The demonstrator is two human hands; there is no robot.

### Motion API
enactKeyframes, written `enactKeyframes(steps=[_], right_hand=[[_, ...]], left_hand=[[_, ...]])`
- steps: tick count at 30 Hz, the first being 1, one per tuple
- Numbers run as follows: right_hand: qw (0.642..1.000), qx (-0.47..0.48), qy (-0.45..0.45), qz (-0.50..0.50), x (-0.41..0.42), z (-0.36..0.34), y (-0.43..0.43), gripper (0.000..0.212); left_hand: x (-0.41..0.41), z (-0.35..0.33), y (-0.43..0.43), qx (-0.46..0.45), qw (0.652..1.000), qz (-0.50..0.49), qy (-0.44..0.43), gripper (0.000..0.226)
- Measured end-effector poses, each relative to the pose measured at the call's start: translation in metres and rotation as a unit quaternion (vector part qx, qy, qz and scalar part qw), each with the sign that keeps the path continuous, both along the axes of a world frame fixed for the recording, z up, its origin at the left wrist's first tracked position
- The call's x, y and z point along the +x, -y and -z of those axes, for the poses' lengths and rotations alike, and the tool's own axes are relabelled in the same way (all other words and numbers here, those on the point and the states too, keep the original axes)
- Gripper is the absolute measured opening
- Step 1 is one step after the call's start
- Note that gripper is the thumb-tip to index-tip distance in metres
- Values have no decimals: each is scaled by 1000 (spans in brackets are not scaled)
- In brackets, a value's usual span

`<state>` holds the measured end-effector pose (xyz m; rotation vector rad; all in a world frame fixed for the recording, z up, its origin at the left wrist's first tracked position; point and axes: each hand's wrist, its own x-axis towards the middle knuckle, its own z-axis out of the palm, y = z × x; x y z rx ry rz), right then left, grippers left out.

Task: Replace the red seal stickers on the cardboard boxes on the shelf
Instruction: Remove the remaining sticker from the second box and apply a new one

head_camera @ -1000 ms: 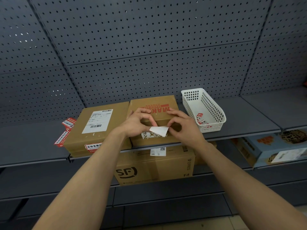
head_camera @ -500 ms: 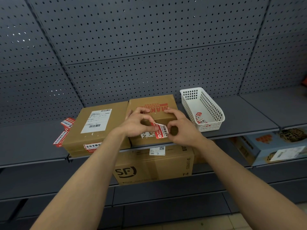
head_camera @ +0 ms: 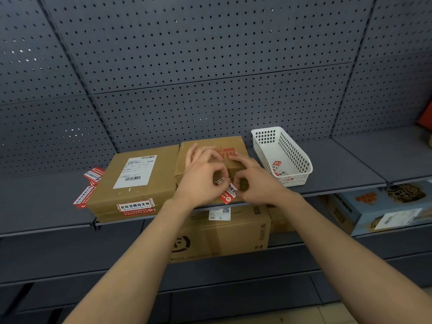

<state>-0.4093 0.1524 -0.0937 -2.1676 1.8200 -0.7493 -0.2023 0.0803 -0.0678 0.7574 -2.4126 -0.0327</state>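
Observation:
Two cardboard boxes stand side by side on the grey shelf point(head_camera: 339, 174). The left box point(head_camera: 112, 190) carries a white shipping label and a red seal sticker point(head_camera: 136, 207) across its front edge. Over the front of the right box point(head_camera: 215, 146) both hands work on a red seal sticker point(head_camera: 229, 194) that hangs peeled off the box. My left hand point(head_camera: 201, 178) pinches a small torn white bit at the sticker's upper end. My right hand point(head_camera: 254, 181) pinches the sticker from the right. The box front under the hands is hidden.
A white plastic basket point(head_camera: 299, 157) with used red stickers stands right of the boxes. Several fresh red stickers point(head_camera: 87, 185) lie on the shelf left of the left box. An SF carton point(head_camera: 233, 235) and a blue printed box point(head_camera: 378, 206) sit on the shelf below. Pegboard wall behind.
The sticker has turned from white side up to red side out and now hangs lower, toward the box's front edge. Both hands stayed over the right box, fingers closer together.

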Motion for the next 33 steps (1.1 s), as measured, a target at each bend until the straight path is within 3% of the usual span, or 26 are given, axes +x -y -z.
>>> enactKeyframes(steps=[3, 10, 19, 24, 33], right_hand=[[1000, -4, 9, 5, 0, -1, -2, 19], [996, -68, 45, 36, 7, -10, -6, 13], [997, -60, 19, 38, 15, -9, -6, 14], [998, -43, -31, 41, 19, -10, -8, 15], [987, -70, -114, 94, 33, -13, -5, 17]], left_hand=[[7, -1, 4, -5, 1000, -15, 18, 15], [36, 6, 9, 83, 995, -59, 5, 19], [47, 19, 4, 164, 981, -77, -74, 23], [53, 26, 2, 135, 981, -102, -93, 38], [53, 40, -5, 39, 986, -161, -30, 16]])
